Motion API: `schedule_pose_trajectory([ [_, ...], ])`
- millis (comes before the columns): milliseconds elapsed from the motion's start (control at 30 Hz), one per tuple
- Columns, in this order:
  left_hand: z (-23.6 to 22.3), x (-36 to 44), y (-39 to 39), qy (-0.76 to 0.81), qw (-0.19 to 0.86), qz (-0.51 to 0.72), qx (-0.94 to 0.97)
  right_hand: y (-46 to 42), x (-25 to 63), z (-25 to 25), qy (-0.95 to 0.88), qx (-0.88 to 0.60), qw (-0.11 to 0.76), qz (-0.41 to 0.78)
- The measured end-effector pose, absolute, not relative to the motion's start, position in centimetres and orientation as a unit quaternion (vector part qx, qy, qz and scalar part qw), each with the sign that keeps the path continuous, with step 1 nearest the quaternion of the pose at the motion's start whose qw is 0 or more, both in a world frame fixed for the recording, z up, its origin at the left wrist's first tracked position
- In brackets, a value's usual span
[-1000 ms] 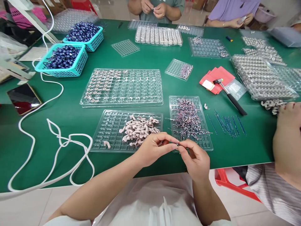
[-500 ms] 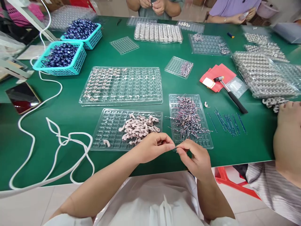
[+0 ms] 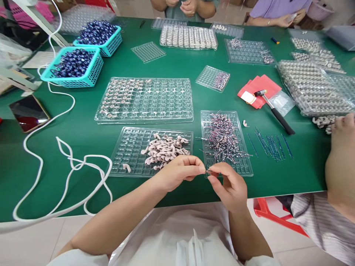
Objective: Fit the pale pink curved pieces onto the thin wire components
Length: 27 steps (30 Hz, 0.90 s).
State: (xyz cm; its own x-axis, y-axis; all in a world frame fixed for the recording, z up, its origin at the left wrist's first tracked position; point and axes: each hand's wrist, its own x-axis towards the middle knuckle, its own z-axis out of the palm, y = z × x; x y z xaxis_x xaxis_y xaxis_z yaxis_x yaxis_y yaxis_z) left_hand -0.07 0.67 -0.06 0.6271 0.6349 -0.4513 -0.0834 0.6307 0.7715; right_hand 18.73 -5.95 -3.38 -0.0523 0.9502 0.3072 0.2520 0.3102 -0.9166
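Just in front of the table's near edge, my left hand (image 3: 181, 170) pinches something tiny between thumb and forefinger. My right hand (image 3: 229, 184) meets it fingertip to fingertip, its fingers curled around a small thin piece too little to make out. Behind my left hand, a pile of beige curved tube-like pieces (image 3: 165, 148) lies on a clear gridded tray (image 3: 133, 149), with one loose piece (image 3: 127, 167) at its left. Beyond my right hand, a heap of small parts with thin wire leads (image 3: 223, 135) covers much of another clear tray (image 3: 244, 169).
A larger clear tray (image 3: 166, 99), partly filled, sits farther back. Right of me lie a hammer (image 3: 280, 118), red packets (image 3: 259, 88) and thin blue strips (image 3: 273, 146). Blue baskets (image 3: 93, 72) hold shiny dark-blue pieces. A white cable (image 3: 39, 177) loops at left; a co-worker's arm (image 3: 341, 159) rests at right.
The view has shifted slightly. My right thumb has come a little away from the forefinger, while my hands stay together at the same spot.
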Motion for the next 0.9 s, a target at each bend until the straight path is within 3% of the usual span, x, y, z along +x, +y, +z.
schedule_pose_trajectory([
  [233,0.0,-0.1,0.8,0.382,0.806,0.216,0.397,-5.5,18.4,-2.8,-0.677,-0.490,0.475,0.275],
  [733,-0.5,0.1,0.8,0.377,0.828,0.211,0.358,-5.3,18.1,-3.9,-0.660,-0.491,0.491,0.287],
  [900,-0.5,0.1,0.6,0.406,0.780,0.228,0.418,-5.3,18.2,-3.8,-0.645,-0.494,0.492,0.314],
])
